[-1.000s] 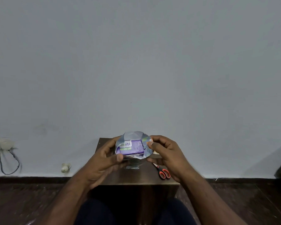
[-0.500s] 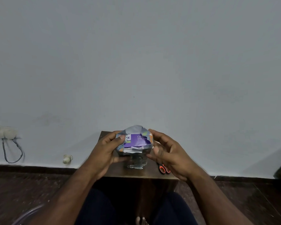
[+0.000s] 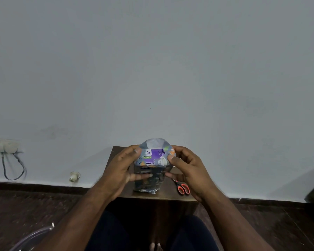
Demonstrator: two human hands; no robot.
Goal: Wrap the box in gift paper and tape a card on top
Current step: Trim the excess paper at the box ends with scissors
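While standing on end on small wooden table point(image 3: 149, 194), purple box point(image 3: 157, 154) half in gift paper point(image 3: 147, 180); gripped by left hand point(image 3: 120, 171) and right hand point(image 3: 187, 167), thumbs pinching paper flaps. Orange-handled scissors point(image 3: 182, 187) beside.

box point(image 3: 156, 154): purple top face with white letters, and a small green strip with white letters at its left end
gift paper point(image 3: 149, 180): grey-blue with small printed figures in white, orange and green; its inner side, seen at the top flap, is plain pale grey
scissors point(image 3: 183, 188): orange-red handles, dark blades
table point(image 3: 170, 193): dark brown wood
wall point(image 3: 152, 69): plain pale grey-blue
floor point(image 3: 25, 211): dark reddish-brown, speckled
socket point(image 3: 5, 146): off-white, at the left of the frame, with a dark cable
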